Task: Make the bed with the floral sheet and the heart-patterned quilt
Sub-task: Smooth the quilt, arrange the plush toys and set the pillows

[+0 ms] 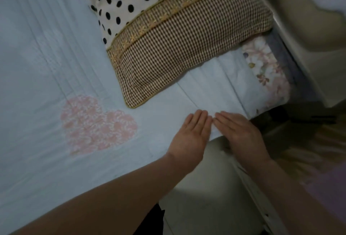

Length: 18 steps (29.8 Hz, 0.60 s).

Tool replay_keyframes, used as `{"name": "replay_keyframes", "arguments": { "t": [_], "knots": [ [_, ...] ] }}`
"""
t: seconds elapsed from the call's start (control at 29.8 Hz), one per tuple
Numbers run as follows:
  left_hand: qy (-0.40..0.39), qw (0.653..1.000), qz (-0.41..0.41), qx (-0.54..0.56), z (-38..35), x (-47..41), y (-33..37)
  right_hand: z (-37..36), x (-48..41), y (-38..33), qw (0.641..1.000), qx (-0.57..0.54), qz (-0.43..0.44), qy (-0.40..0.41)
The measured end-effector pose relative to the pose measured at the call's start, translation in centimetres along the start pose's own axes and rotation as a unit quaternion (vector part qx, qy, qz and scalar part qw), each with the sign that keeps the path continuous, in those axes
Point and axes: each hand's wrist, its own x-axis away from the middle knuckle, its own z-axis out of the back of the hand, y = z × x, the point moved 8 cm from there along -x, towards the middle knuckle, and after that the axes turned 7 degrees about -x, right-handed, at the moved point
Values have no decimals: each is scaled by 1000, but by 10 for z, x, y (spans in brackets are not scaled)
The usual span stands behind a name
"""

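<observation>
The left hand (192, 131) and right hand (241, 133) lie flat on the heart-patterned quilt (56, 66). Their fingers are straight, their fingertips almost meet, and they press the cloth without gripping it. They sit at the quilt's near edge, close to its right corner.

The quilt covers most of the bed, with one pink heart (97, 124) left of the hands. The floral sheet (265, 69) shows only as a strip past the quilt's right edge, at the mattress corner.

Judging from this, a flat-palmed push towards the corner could drag the whole quilt rightward. That would skew it or ridge the folds that run just beyond the fingers. Pressing too close to the edge could slide the cloth off over the cream bed side (202, 188) below.

A pillow (187, 51), polka-dotted with a checked end and a gold band, rests on the quilt just beyond the hands. Its weight pins the cloth, so smoothing farther up would likely bunch against it. White furniture (303, 47) stands close on the right and leaves little room at that corner.
</observation>
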Motion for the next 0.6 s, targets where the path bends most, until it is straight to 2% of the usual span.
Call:
{"name": "replay_keyframes", "arguments": {
  "t": [0.1, 0.17, 0.23, 0.3, 0.4, 0.47, 0.6],
  "knots": [
    [-26, 999, 32, -33, -13, -7, -4, -17, -12, 7, 997, -45, -27, -65],
    [-20, 999, 26, -27, -15, -8, -9, 4, -35, 11, 996, -76, -42, -35],
    [19, 1000, 9, -6, -5, -10, -14, 32, -48, 41, 984, -93, -152, 20],
    [35, 999, 1, -15, 8, -20, -18, 50, -55, 82, 966, -30, -250, 61],
    [20, 997, -11, -71, 22, -46, -18, 39, -72, 118, 948, 32, -316, 22],
    [4, 995, -24, -100, 25, -62, -15, 25, -88, 119, 952, 60, -301, 7],
    [-30, 993, -11, -115, 9, -73, -16, 35, -95, 116, 972, 162, -167, 23]
  ]
}}
